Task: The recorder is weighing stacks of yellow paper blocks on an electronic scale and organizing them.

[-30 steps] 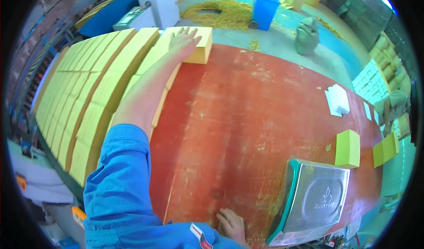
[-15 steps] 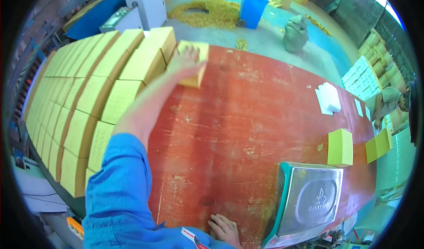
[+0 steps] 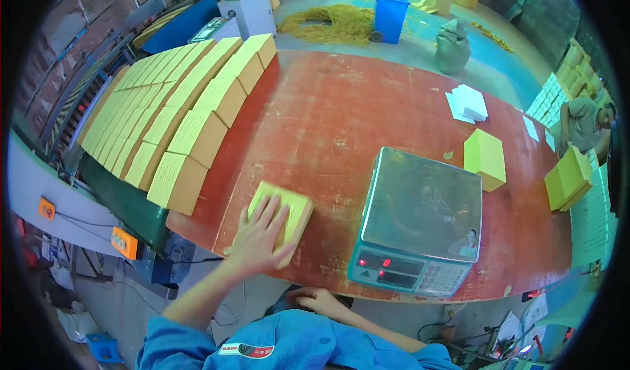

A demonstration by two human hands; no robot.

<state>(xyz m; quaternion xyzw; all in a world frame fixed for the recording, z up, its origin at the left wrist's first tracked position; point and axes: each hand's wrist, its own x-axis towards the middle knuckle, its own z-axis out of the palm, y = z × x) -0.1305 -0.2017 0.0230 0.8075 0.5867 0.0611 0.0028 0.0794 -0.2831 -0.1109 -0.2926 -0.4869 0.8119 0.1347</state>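
My left hand [image 3: 260,232] lies over a yellow paper block [image 3: 298,222] near the table's front edge, fingers spread across its top and thumb by its side. The block rests on the red table [image 3: 308,133]. Below that edge, my right hand [image 3: 319,301] rests near my body with its fingers loosely extended, over something dark that I cannot make out. Rows of similar yellow blocks [image 3: 190,133] stand close together along the table's left side. A counter scale [image 3: 420,206] with a metal plate and a lit red display sits right of my left hand.
Another yellow block [image 3: 484,160] stands beyond the scale, and more yellow blocks [image 3: 567,179] lie near the right edge. White sheets [image 3: 467,103] are piled at the back right. A person [image 3: 584,124] is at the far right. A blue bin [image 3: 388,17] and a sack [image 3: 453,47] stand behind.
My left hand has come back from the table's far end to its near edge, with a yellow block under it. My right hand has left the tabletop. The view has shifted.
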